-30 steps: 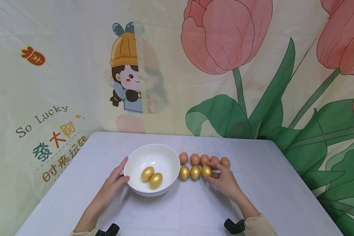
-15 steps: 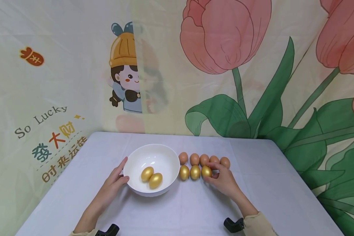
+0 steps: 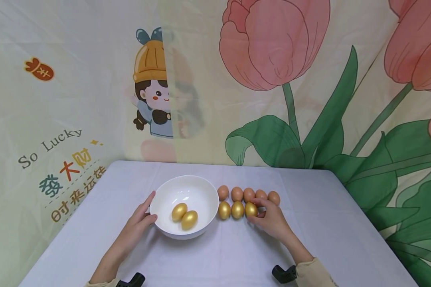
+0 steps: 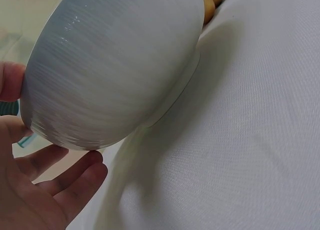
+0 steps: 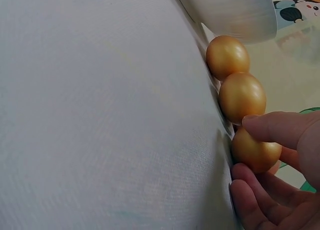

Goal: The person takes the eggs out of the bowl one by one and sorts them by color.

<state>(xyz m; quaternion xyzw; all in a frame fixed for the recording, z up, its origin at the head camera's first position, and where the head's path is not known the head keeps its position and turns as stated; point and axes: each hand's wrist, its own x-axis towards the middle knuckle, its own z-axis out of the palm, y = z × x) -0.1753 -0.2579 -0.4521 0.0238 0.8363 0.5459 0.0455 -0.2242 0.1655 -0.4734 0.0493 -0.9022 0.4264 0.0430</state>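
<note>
A white bowl (image 3: 208, 199) stands left of the table's middle with two golden eggs (image 3: 189, 220) inside. My left hand (image 3: 139, 219) holds the bowl's left rim; in the left wrist view its thumb and fingers touch the bowl's outer wall (image 4: 115, 64). Three golden eggs form a row right of the bowl. The rightmost golden egg (image 3: 251, 209) is between the thumb and fingers of my right hand (image 3: 273, 219). The right wrist view has that golden egg (image 5: 256, 151) gripped, with the middle golden egg (image 5: 242, 97) beside it near the thumb tip.
Behind the golden row lies a row of several brown eggs (image 3: 237, 194), its right end close to my right fingers. A white cloth covers the table (image 3: 215, 263). A printed curtain (image 3: 201, 151) hangs behind the back edge.
</note>
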